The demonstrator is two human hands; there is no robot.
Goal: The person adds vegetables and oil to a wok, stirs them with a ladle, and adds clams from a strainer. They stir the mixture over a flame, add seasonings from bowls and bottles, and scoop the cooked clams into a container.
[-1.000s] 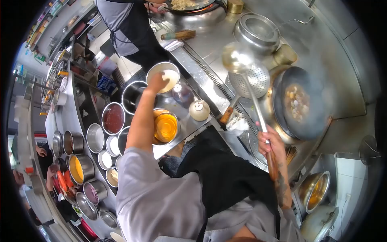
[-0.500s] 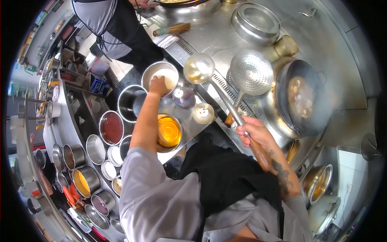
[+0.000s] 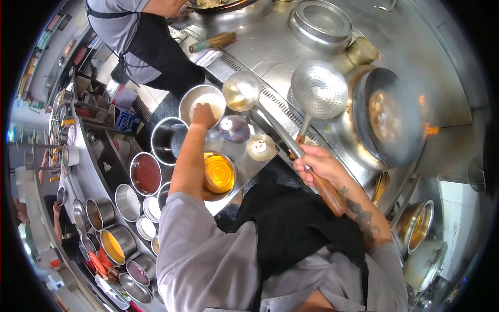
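My left hand (image 3: pixel 204 115) reaches into a metal pot (image 3: pixel 186 110) with pale contents; its fingertips are hidden inside. In my right hand (image 3: pixel 318 165) is the wooden handle of a long metal ladle (image 3: pixel 242 91), whose bowl is beside that pot. Below my left hand stands a pot of yellow liquid (image 3: pixel 219 172). A perforated skimmer (image 3: pixel 319 88) lies on the stove, its handle end near my right hand. To its right, a black wok (image 3: pixel 384 117) holds food in liquid and gives off steam.
Orange flames (image 3: pixel 430 129) show at the wok's right edge. A co-worker (image 3: pixel 150 47) stands upper left by another wok. Several metal pots, one with red contents (image 3: pixel 146 174), line the left. A bamboo brush (image 3: pixel 218 41) and a stacked metal basin (image 3: pixel 321 26) sit on the stove.
Flames have appeared beside the wok. My right hand and the ladle have shifted slightly left. My left hand stays in the pot, and the view has moved a little.
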